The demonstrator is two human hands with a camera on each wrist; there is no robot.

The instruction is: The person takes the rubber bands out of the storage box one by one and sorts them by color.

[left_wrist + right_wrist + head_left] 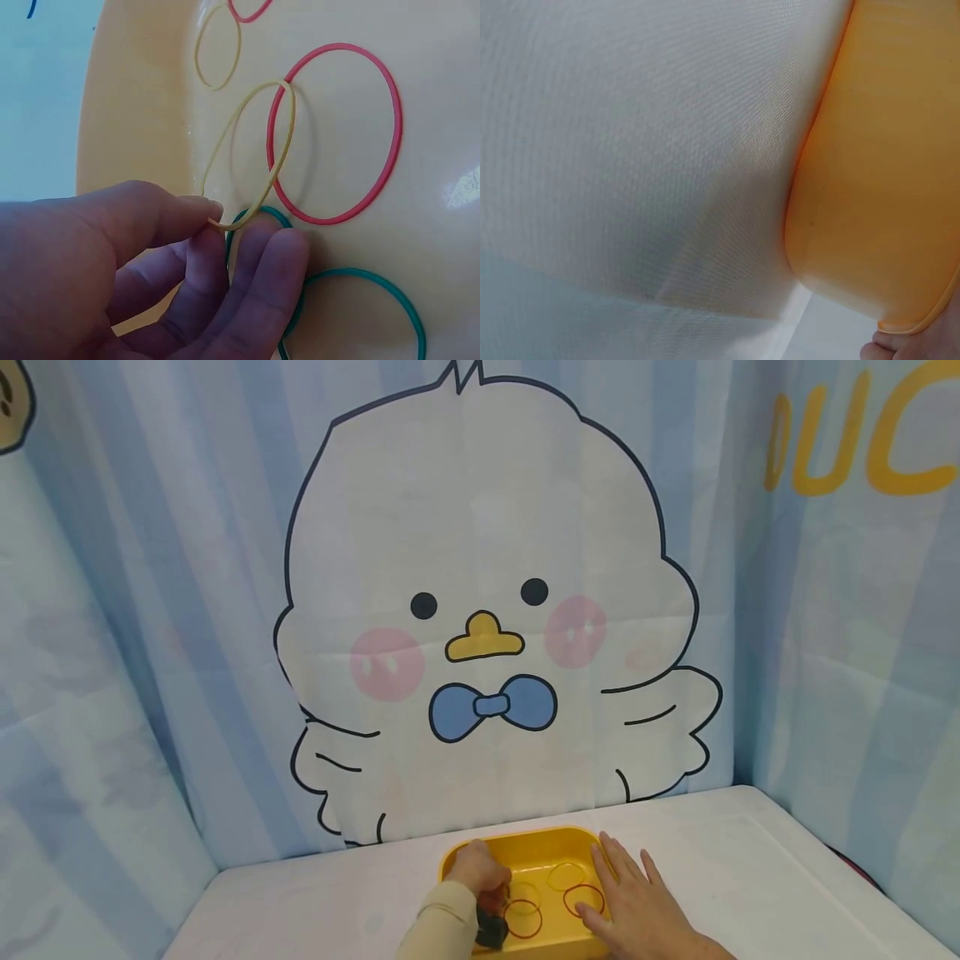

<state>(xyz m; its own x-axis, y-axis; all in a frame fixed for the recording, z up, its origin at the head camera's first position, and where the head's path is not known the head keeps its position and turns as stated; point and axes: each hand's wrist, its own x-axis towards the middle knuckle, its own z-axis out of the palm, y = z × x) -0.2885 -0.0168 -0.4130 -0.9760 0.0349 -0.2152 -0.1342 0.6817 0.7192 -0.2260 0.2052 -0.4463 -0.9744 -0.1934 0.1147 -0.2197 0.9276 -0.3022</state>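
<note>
In the left wrist view, my left hand (187,277) pinches a yellow rubber band (291,135) between thumb and index finger, above the yellow tray (127,112). The raised band overlaps a red rubber band (398,135) on the tray floor. Green rubber bands (409,306) lie beneath and beside the fingers. Another yellow rubber band (239,45) lies farther off. In the head view, my left hand (476,870) is inside the tray's left part. My right hand (641,902), fingers spread and mostly straight, rests at the tray's right edge and holds nothing.
The tray stands on a white table (322,902). A curtain (480,510) printed with a duck hangs behind it, with more curtain at both sides. A black device (492,932) sits at the left wrist. The right wrist view shows the tray's outer wall (877,172).
</note>
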